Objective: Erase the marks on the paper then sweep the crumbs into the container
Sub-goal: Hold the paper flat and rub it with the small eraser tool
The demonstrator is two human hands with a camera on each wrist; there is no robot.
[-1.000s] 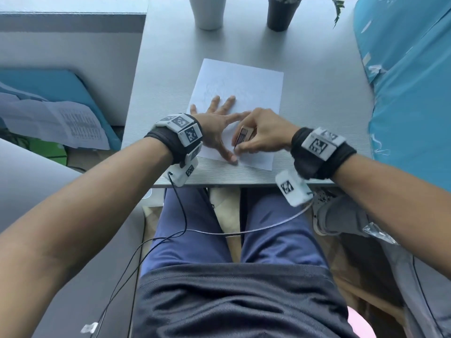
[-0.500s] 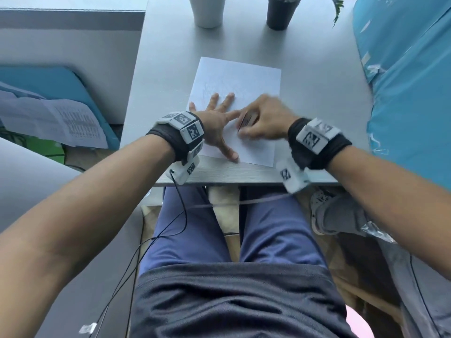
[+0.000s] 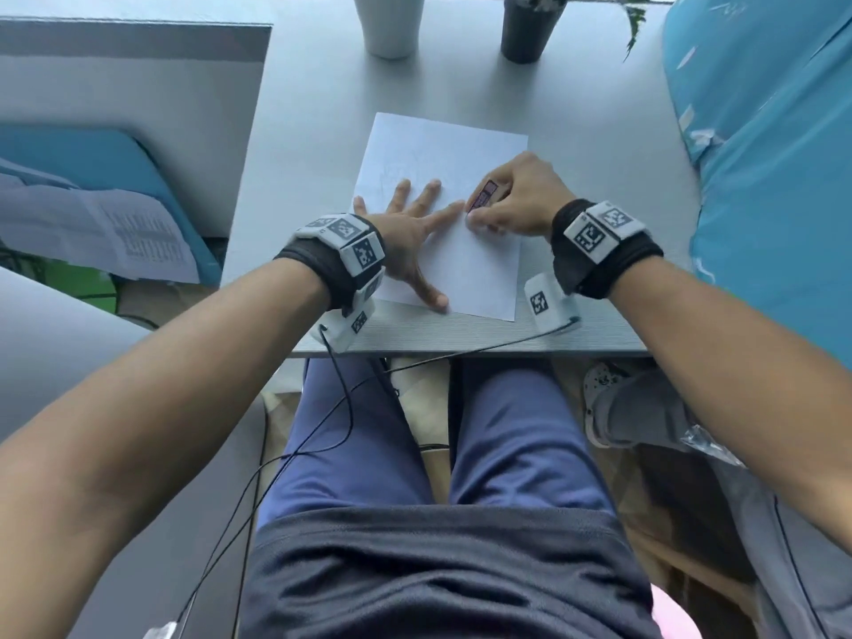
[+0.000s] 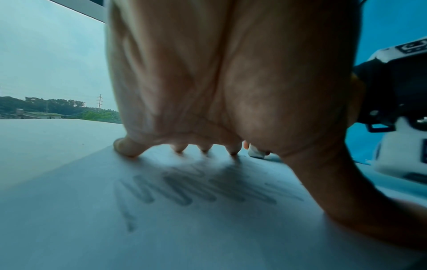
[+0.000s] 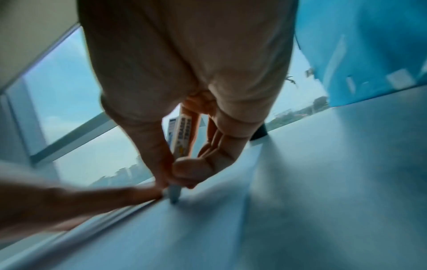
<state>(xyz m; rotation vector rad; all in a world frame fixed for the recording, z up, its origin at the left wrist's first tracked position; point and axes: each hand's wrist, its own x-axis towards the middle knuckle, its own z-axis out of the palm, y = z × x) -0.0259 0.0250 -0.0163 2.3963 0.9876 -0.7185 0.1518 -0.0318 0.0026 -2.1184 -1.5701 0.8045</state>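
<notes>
A white sheet of paper (image 3: pixel 470 269) lies on the grey desk (image 3: pixel 313 145). My left hand (image 3: pixel 410 223) lies flat on its left part with fingers spread, pressing it down. Dark pencil scribbles (image 4: pixel 196 190) show on the paper under that palm in the left wrist view. My right hand (image 3: pixel 511 200) pinches an eraser (image 3: pixel 482 198) in a printed sleeve and holds its tip on the paper just right of the left index finger. In the right wrist view the eraser (image 5: pixel 181 138) stands tilted, its white end touching the paper (image 5: pixel 277 210).
A white cup (image 3: pixel 389 23) and a dark plant pot (image 3: pixel 528 27) stand at the desk's far edge. Blue fabric (image 3: pixel 774 154) hangs along the right. Printed sheets (image 3: pixel 92 228) lie on a blue surface at the left. The desk's near edge is just below my wrists.
My right hand has carried the eraser from near the paper's lower edge up and to the right across the sheet. The left hand stays pressed on the paper.
</notes>
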